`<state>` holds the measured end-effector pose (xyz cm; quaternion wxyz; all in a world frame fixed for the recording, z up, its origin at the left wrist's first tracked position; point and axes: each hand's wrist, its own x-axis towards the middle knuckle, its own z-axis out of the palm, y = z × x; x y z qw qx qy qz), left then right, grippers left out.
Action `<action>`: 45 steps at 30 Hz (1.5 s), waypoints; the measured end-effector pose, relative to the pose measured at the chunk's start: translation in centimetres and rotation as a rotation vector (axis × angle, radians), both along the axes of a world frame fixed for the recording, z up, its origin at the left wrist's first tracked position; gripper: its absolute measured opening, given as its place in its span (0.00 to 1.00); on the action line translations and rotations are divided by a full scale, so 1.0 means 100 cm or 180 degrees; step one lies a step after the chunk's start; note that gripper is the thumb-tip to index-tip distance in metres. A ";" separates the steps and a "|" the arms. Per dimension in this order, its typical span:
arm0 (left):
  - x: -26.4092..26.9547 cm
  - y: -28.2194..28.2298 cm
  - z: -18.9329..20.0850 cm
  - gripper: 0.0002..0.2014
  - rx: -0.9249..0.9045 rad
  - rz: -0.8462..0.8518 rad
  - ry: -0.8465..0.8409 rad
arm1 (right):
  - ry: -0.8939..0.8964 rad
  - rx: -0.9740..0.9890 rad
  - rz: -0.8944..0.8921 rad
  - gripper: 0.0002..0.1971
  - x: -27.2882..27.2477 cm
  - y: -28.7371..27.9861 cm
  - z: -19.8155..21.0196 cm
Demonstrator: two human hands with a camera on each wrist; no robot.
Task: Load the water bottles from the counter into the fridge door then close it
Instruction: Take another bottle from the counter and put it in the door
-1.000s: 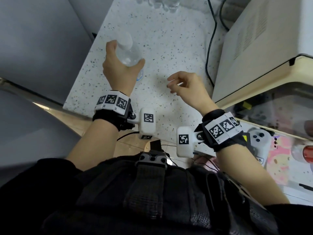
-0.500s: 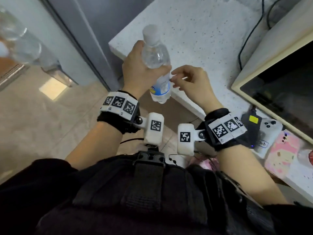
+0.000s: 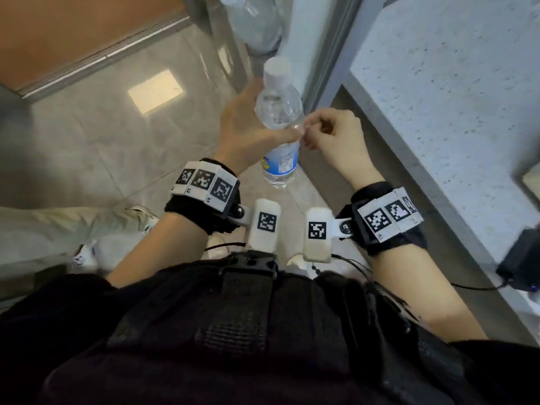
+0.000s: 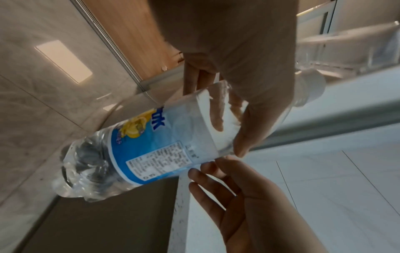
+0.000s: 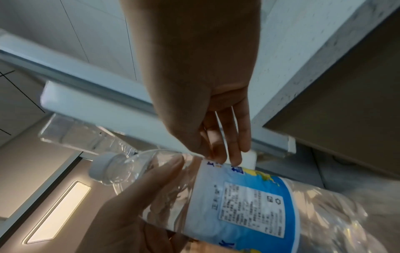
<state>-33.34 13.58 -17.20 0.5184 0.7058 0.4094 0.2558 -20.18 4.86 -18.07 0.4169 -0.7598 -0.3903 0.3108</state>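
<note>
A clear water bottle [image 3: 279,118] with a white cap and a blue label is held upright in front of me, off the counter. My left hand [image 3: 248,127] grips its upper body, thumb on the near side. In the left wrist view the bottle [image 4: 151,150] lies across the frame under my left fingers [image 4: 249,123]. My right hand [image 3: 330,135] is beside it, loosely curled, with its fingertips [image 5: 229,150] touching the top of the label [image 5: 249,202]. Other clear bottles [image 3: 254,21] stand in the fridge door shelf just beyond, also seen as a bottle [image 5: 82,135] in the right wrist view.
The speckled white counter [image 3: 453,83] runs along my right, its edge close to my right wrist. A black device with a cable [image 3: 517,264] sits at lower right. Another person's leg in beige trousers [image 3: 73,229] is on the tiled floor at left.
My left hand lifted the bottle off the counter and carried it left toward the fridge door. My right hand followed and now touches the bottle. The head view swung from the counter to the floor.
</note>
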 end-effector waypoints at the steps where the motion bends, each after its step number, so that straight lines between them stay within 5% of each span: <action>1: -0.012 0.014 -0.002 0.31 0.0016 0.0013 -0.0008 | 0.0021 0.0011 -0.0012 0.12 -0.012 0.015 -0.001; 13: -0.109 0.200 -0.003 0.29 0.0262 0.0403 -0.0024 | 0.0093 0.0546 -0.0016 0.09 -0.113 0.203 0.008; 26: -0.052 0.425 0.024 0.30 0.0798 0.0643 -0.0592 | -0.0568 0.1159 -0.0493 0.09 -0.084 0.417 0.049; 37: 0.030 0.534 0.042 0.35 0.0439 -0.0577 -0.1051 | -0.1135 0.0576 -0.1848 0.08 -0.045 0.489 0.077; 45: 0.087 0.530 0.041 0.37 0.0222 -0.1494 -0.1336 | -0.1317 0.0171 -0.3007 0.09 -0.035 0.466 0.084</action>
